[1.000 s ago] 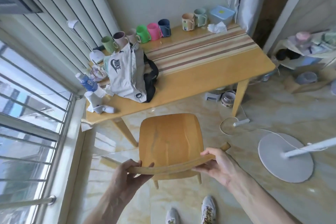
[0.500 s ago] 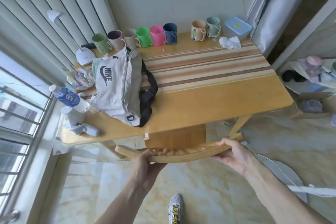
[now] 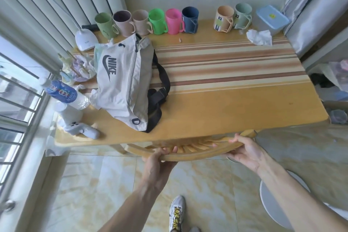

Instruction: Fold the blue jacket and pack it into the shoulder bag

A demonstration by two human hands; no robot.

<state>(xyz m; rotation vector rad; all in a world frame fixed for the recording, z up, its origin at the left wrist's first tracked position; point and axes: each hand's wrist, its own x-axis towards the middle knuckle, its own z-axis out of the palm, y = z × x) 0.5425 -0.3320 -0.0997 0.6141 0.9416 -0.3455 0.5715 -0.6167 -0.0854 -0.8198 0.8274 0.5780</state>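
Observation:
A light grey shoulder bag (image 3: 122, 83) with a dark logo and a black strap lies zipped on the left part of the wooden table (image 3: 235, 107). No blue jacket is in view. A wooden chair's curved backrest (image 3: 190, 151) sits at the table's front edge, the seat hidden under the table. My left hand (image 3: 158, 160) grips the backrest left of its middle. My right hand (image 3: 244, 151) holds it near its right end.
Several coloured mugs (image 3: 160, 19) line the table's far edge, with a lidded plastic box (image 3: 271, 19) and a crumpled tissue (image 3: 259, 36) at the back right. A desk lamp (image 3: 85, 38), a water bottle (image 3: 64, 93) and white socks (image 3: 79, 128) crowd the left side. A fan base (image 3: 282, 203) stands on the floor at right.
The chair has slid forward under the table with both hands on its backrest; its seat, fully visible a second ago, is now hidden. The view has moved closer to the table.

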